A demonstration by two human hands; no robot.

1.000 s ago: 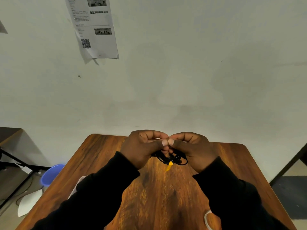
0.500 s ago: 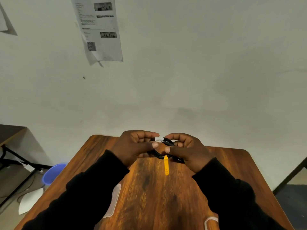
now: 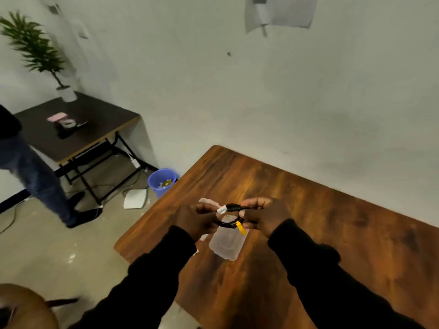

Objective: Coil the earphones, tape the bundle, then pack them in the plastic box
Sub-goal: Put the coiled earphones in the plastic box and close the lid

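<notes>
A coiled bundle of black earphones hangs between both hands above the wooden table. A strip of white tape wraps the top of the coil, and a yellow tag dangles from its lower side. My left hand pinches the coil's left side. My right hand pinches its right side. Directly below the bundle lies a clear plastic box on the table. A second clear plastic piece, perhaps its lid, shows partly behind my left hand.
The table's left edge is close to my left arm. Beyond it on the floor stand a blue bin and a white flat object. A dark side table and a standing person's legs are at far left.
The view has swung left and down, so the side table, bin and plastic box are now in sight. Both hands have spread the taped coil slightly and hold it over the box.
</notes>
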